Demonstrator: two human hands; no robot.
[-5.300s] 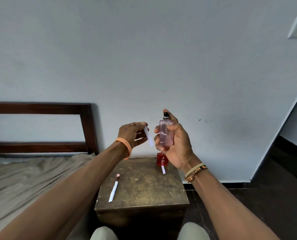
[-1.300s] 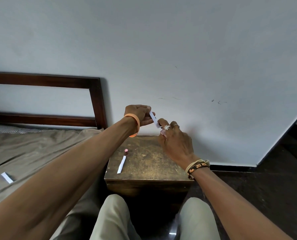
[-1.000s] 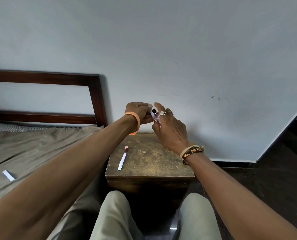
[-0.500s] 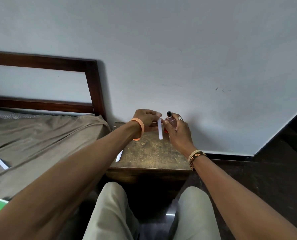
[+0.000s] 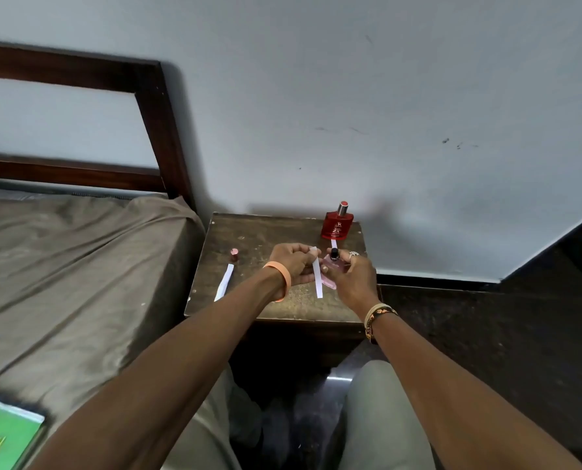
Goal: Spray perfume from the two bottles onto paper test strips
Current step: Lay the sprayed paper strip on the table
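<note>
**Bedside tabletop, strip and sprayer side by side**

Pale wall and a dark wooden tabletop (image 5: 265,232) framed the scene, with a brown-sheeted bed (image 5: 79,249) off at 9 o'clock. Above the tabletop's middle, the left hand (image 5: 291,262) held a white test strip (image 5: 317,279) in a narrow grip, thumb and fingers pinching its upper end. The strip hung with its long axis running from 12 to 6 o'clock, its lower end free. The right hand (image 5: 355,276) was wrapped round a pink bottle (image 5: 332,271), whose black spray head (image 5: 334,254) stood uncovered at the top. Whether a finger rested on the pump could not be told.

The strip lay at 9 o'clock from the spray head, just beside it, with the bottle's body partly behind the paper. Judged from that, the next spray would depend on the nozzle facing 9 o'clock, toward the paper, since the right hand alone controlled the aim.

A red bottle (image 5: 337,225) stood capped at 12 o'clock near the wall, with a second strip (image 5: 334,244) just in front of it. A spare strip (image 5: 224,286) and a small pink cap (image 5: 234,254) lay at 9 o'clock, well apart from both hands.
</note>
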